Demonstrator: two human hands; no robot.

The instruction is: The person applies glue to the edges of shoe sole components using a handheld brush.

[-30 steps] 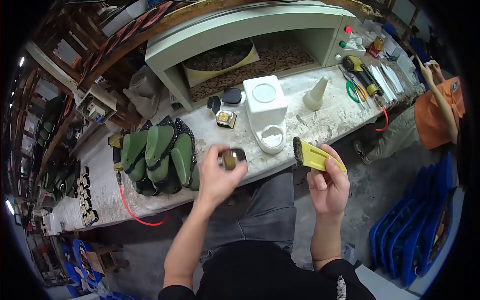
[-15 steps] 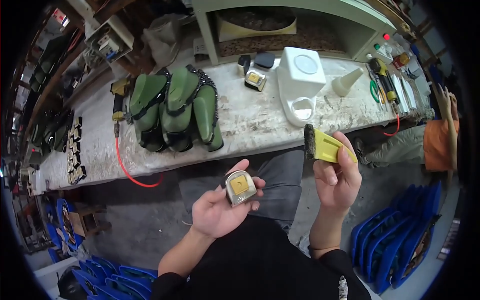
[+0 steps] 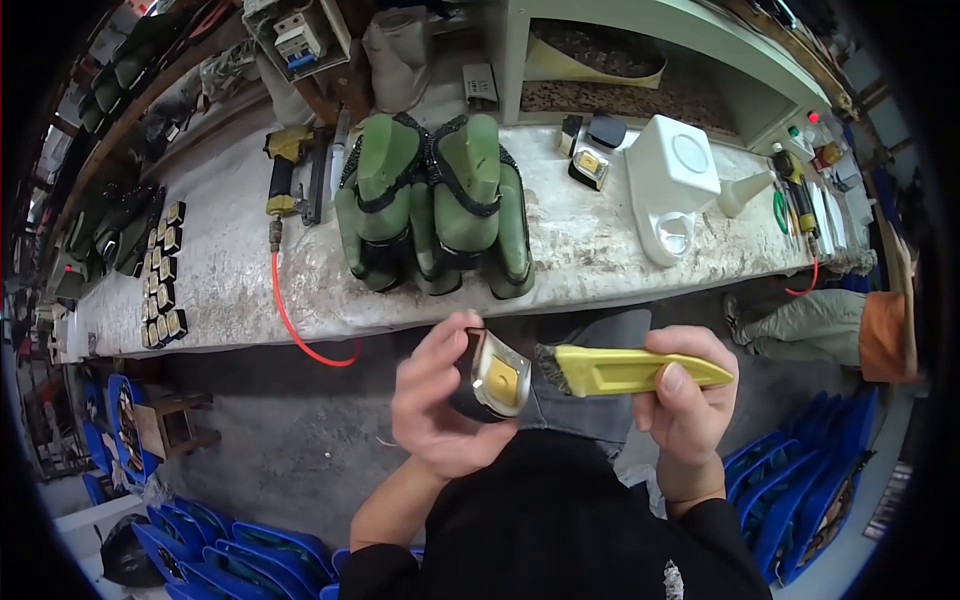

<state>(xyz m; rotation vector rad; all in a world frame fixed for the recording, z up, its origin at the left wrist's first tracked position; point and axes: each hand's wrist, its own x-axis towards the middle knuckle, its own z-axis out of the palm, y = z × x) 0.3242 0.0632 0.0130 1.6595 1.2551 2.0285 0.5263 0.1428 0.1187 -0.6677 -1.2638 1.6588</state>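
My left hand [image 3: 437,395] grips a dark shoe heel [image 3: 501,377] by its sides, its pale top face with a yellow square patch turned up to the right. In my right hand [image 3: 690,390] is a yellow-handled brush [image 3: 630,371], held between thumb and fingers. Its dark bristles point left, a small gap away from the heel. Behind my hands, several green shoe lasts [image 3: 468,185] with black beaded straps stand together on the workbench [image 3: 570,240]. Further right on the bench is a white plastic container [image 3: 672,170] with a round opening low at its front.
Another heel [image 3: 589,167] lies beside the container, and rows of heels [image 3: 163,290] line the left. A nail gun [image 3: 284,180] with a red hose lies on the bench. Blue bins [image 3: 810,480] stand at lower right. Another person's orange garment [image 3: 888,337] shows at far right.
My left hand has turned the heel and now grips it by its sides. The brush has come down and swung level, its bristles nearer the heel. The view has shifted left.
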